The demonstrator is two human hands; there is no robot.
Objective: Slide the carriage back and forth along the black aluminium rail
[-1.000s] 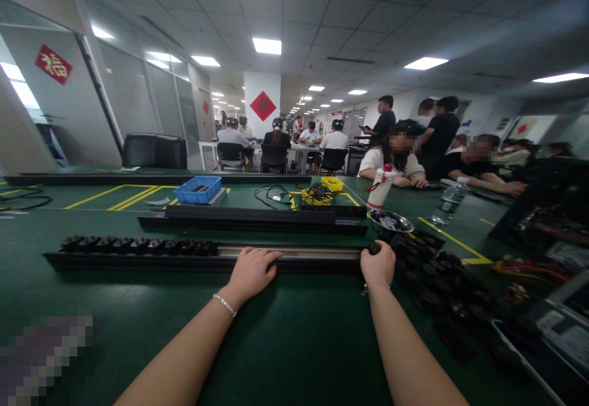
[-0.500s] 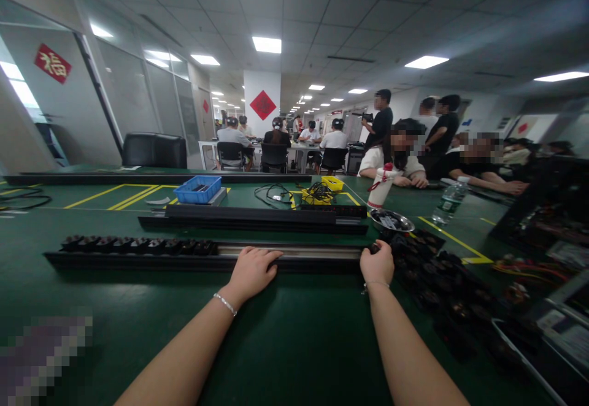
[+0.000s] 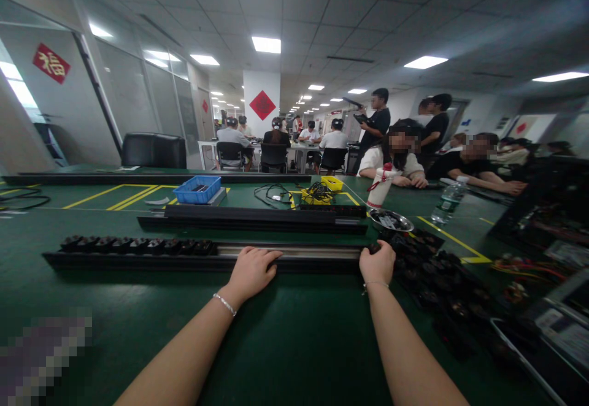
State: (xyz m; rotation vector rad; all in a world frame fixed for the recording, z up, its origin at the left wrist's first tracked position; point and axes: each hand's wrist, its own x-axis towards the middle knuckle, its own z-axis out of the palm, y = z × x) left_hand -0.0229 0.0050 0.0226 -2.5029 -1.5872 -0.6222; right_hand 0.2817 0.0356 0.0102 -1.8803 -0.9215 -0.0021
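1. Grip of the right hand [image 3: 378, 262] was closed around a small black piece [image 3: 374, 247] at the right end of a black rail [image 3: 317, 265].
2. The left hand [image 3: 253, 270] rested on the rail near its middle; whether its fingers pinched the edge, I could not tell.
3. Black modules [image 3: 138, 246] sat in a row along the rail's left part, and the rail lay crosswise on the green tabletop [image 3: 304, 344].
4. Just right of the right hand, black parts [image 3: 442, 280] lay heaped, near a metal bowl [image 3: 407, 225].
5. Beyond the rail lay a dark bar [image 3: 253, 218], then a blue bin [image 3: 191, 197].
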